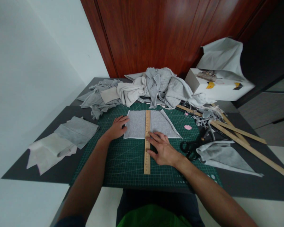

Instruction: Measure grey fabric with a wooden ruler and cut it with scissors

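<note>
A person's left hand [117, 126] lies flat, fingers spread, on the left edge of a grey fabric piece [137, 124] spread on a green cutting mat [123, 164]; the right hand [162, 150], open and gripping nothing, presses a wooden ruler [147, 148] laid upright across the cloth; the fabric looks thin, limp and light, likely to creep unless pinned flat near its edges; the ruler seems stiff, best held down mid-length; black scissors [191, 147] rest just right.
</note>
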`<state>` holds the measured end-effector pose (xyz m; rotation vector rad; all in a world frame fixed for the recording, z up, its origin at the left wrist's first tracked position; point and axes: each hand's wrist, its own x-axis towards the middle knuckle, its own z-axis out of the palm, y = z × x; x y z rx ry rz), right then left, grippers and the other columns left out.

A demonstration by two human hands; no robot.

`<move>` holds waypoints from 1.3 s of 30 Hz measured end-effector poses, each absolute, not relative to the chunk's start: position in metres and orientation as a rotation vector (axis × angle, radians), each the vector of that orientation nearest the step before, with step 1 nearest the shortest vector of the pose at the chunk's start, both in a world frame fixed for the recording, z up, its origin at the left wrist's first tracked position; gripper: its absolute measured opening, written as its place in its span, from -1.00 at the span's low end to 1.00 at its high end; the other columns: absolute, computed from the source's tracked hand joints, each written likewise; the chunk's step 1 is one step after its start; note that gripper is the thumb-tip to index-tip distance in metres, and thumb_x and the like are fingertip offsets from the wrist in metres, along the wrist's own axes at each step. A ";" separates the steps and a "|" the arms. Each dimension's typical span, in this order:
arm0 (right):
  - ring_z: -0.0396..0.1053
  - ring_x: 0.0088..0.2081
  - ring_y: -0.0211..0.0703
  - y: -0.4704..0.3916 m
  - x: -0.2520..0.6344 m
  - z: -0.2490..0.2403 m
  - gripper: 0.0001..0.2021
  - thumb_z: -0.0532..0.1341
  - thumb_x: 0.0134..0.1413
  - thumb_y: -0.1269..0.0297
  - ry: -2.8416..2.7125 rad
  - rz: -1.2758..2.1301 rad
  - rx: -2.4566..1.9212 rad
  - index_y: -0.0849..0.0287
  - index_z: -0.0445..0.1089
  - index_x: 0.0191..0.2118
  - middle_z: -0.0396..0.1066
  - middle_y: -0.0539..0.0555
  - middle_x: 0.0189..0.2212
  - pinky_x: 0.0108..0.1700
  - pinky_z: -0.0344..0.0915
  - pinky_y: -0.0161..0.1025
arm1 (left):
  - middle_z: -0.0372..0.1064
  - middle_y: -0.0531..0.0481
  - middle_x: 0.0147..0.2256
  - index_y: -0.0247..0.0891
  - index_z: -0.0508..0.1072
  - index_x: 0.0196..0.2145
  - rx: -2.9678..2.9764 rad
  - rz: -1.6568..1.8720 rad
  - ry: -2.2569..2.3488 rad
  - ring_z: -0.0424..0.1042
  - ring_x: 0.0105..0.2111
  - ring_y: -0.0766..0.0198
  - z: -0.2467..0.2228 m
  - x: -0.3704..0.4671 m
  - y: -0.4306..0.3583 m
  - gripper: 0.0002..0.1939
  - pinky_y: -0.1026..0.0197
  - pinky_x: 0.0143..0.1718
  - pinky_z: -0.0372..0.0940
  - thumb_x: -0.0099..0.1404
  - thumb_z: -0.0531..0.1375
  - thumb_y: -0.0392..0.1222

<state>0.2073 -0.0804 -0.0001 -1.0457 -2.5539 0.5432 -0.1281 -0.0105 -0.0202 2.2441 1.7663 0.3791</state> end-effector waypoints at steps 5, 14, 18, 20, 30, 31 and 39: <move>0.04 0.37 0.33 -0.079 0.207 -0.001 -0.38 0.28 0.28 0.15 -2.551 0.551 -1.037 0.17 0.29 0.40 0.17 0.28 0.43 0.33 0.09 0.35 | 0.17 -0.08 0.42 -0.16 0.36 0.34 2.249 0.369 1.768 0.01 0.47 -0.07 -0.020 -0.127 -0.011 -0.38 -0.29 0.46 -0.12 0.34 0.08 -0.21; 0.06 0.37 0.31 -0.080 0.209 -0.005 -0.38 0.30 0.26 0.17 -2.532 0.535 -1.022 0.15 0.28 0.40 0.19 0.28 0.42 0.32 0.11 0.32 | 0.18 -0.07 0.42 -0.14 0.36 0.35 2.239 0.370 1.777 0.02 0.47 -0.07 -0.019 -0.126 -0.011 -0.37 -0.30 0.46 -0.11 0.33 0.09 -0.22; 0.14 0.32 0.26 -0.075 0.206 -0.007 -0.48 0.25 0.31 0.20 -2.435 0.494 -1.007 0.15 0.35 0.33 0.26 0.27 0.37 0.28 0.20 0.27 | 0.19 -0.09 0.42 -0.12 0.38 0.34 2.227 0.364 1.795 0.03 0.46 -0.10 -0.017 -0.124 -0.012 -0.38 -0.34 0.45 -0.12 0.33 0.09 -0.24; 0.20 0.28 0.23 -0.068 0.205 -0.006 -0.57 0.20 0.33 0.26 -2.375 0.434 -1.048 0.18 0.41 0.26 0.33 0.28 0.31 0.25 0.26 0.23 | 0.18 -0.10 0.42 -0.14 0.37 0.34 2.229 0.355 1.802 0.03 0.46 -0.09 -0.017 -0.123 -0.012 -0.38 -0.33 0.45 -0.12 0.34 0.08 -0.24; 0.38 0.13 0.15 -0.052 0.245 -0.004 -0.74 0.14 0.30 0.41 -2.382 0.180 -1.338 0.29 0.52 -0.01 0.51 0.33 0.08 0.22 0.28 0.06 | 0.25 -0.15 0.38 -0.24 0.45 0.27 2.255 0.116 1.984 0.08 0.44 -0.09 0.012 -0.100 -0.029 -0.46 -0.18 0.43 0.03 0.36 0.07 -0.25; 0.39 0.11 0.14 -0.054 0.248 -0.003 -0.75 0.13 0.30 0.42 -2.380 0.170 -1.352 0.30 0.52 -0.03 0.52 0.33 0.06 0.21 0.28 0.05 | 0.29 -0.16 0.36 -0.25 0.48 0.23 2.267 0.063 2.030 0.11 0.42 -0.12 0.018 -0.094 -0.036 -0.48 -0.21 0.41 0.05 0.36 0.07 -0.26; 0.41 0.03 0.09 -0.071 0.259 0.007 -0.76 0.11 0.32 0.42 -2.379 0.159 -1.412 0.27 0.54 -0.10 0.55 0.28 -0.02 0.15 0.27 -0.05 | 0.59 -0.38 -0.18 -0.36 0.66 -0.26 2.306 -0.403 2.126 0.52 -0.02 -0.24 0.071 -0.057 -0.083 -0.65 -0.19 0.04 0.37 0.38 0.13 -0.09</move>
